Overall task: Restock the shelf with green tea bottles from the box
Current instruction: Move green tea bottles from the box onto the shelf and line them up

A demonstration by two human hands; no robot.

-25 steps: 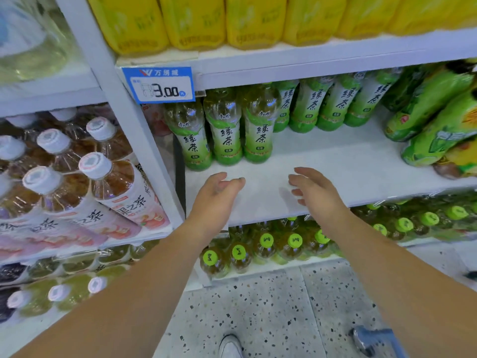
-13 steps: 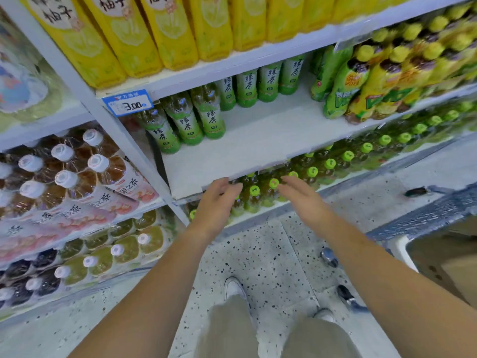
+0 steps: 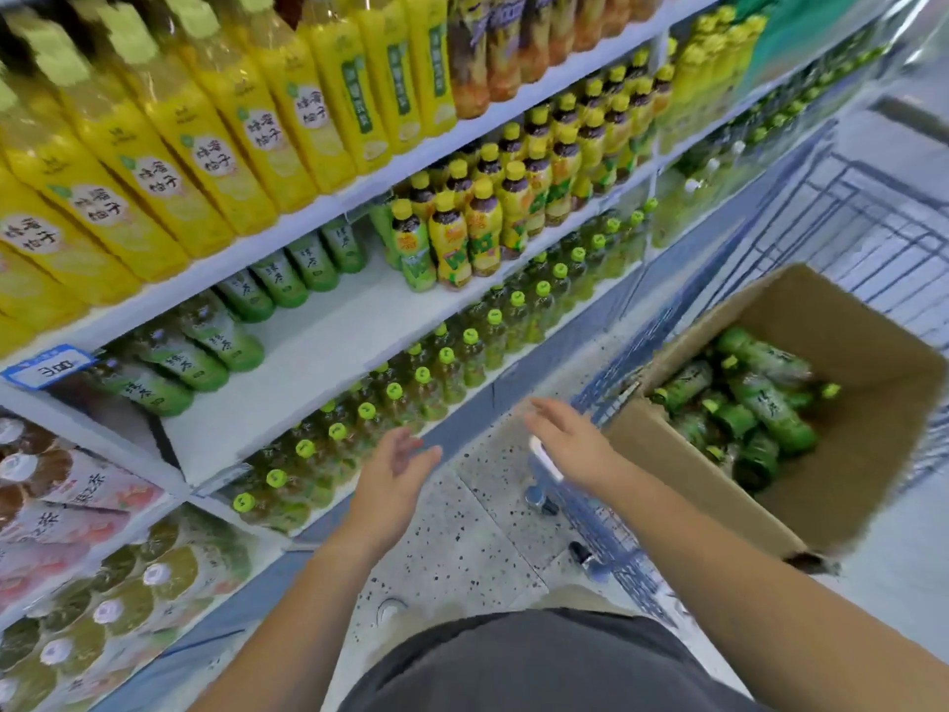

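An open cardboard box sits in a blue wire cart at the right, holding several green tea bottles lying loose. On the white shelf a row of green tea bottles stands at the back, with bare board in front. My left hand hovers over the floor below the shelf edge, fingers relaxed, holding nothing. My right hand is beside the box's near left corner, fingers straight, also empty.
The blue wire cart stands close to the shelving at the right. Yellow drink bottles fill the shelf above, green-capped bottles the shelf below. More bottles fill the left bay. Speckled floor lies underfoot.
My view has swung right, bringing the cart and box into sight. Both hands have drawn back from the shelf and shifted right toward the box, still empty.
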